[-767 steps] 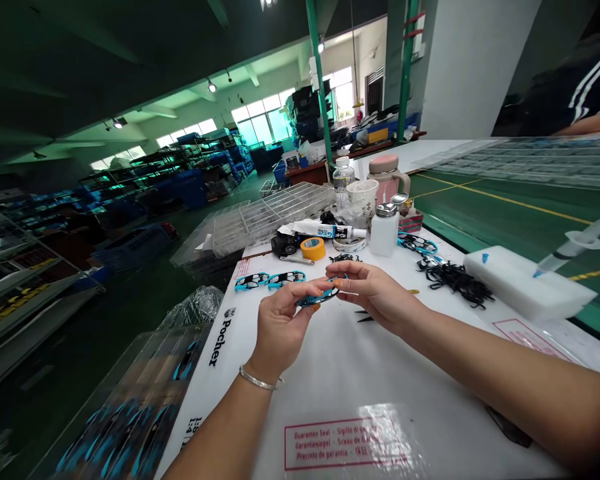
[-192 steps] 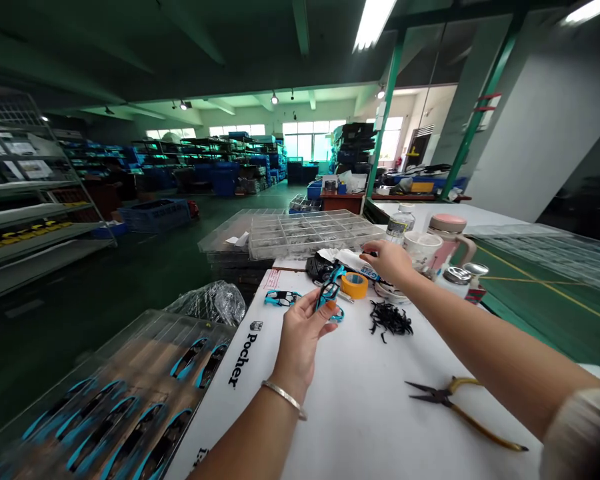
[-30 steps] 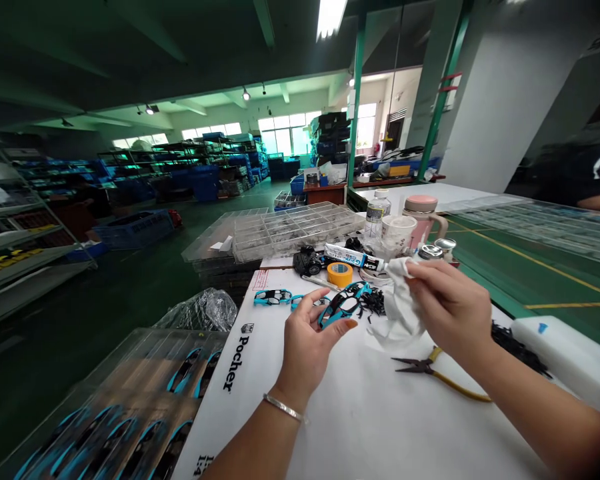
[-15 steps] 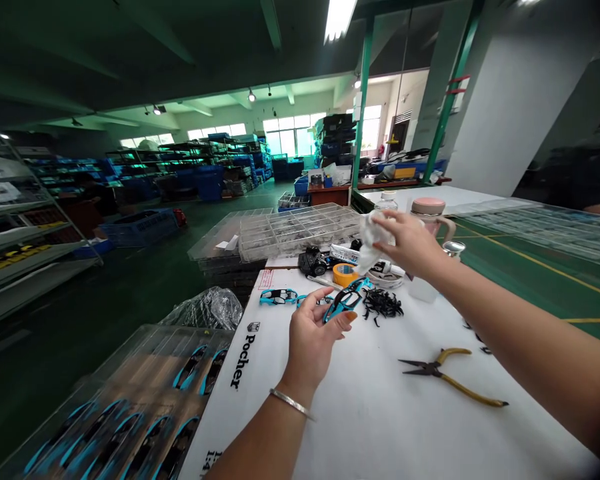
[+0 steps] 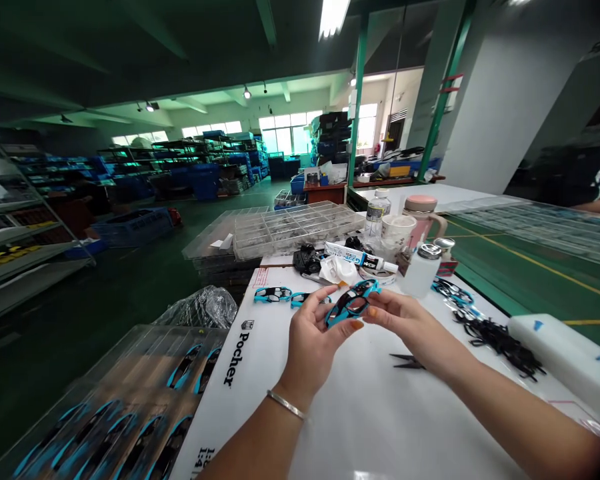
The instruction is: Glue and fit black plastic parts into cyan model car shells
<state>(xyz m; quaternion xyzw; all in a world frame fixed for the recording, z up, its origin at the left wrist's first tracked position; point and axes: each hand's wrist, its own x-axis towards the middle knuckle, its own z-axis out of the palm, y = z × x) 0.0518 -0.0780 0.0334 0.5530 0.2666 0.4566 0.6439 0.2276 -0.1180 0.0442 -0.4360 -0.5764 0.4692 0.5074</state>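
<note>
My left hand (image 5: 320,327) is closed round the left end of a blue-and-black model car frame part (image 5: 353,303), held tilted above the white board (image 5: 355,407). At the part's right end, the fingers of my right hand (image 5: 397,313) pinch it. Two similar blue-and-black parts lie beyond my left hand, the nearer one (image 5: 300,300) partly hidden by its fingers. A crumpled white tissue (image 5: 339,270) rests just behind the held part. Under my right forearm, the dark jaws of the pliers (image 5: 405,361) show; the handles are hidden.
Behind the hands stand a glue tube (image 5: 350,253), a white bottle (image 5: 423,270), a cup (image 5: 397,233) and a pink mug (image 5: 420,207). Black strips (image 5: 505,343) and a white foam block (image 5: 565,353) lie at right. A clear tray (image 5: 145,400) of blue parts sits lower left.
My right hand has let go of the white tissue, which now lies on the table, and has come down and nearer to grip the part's right end. My left hand keeps its hold.
</note>
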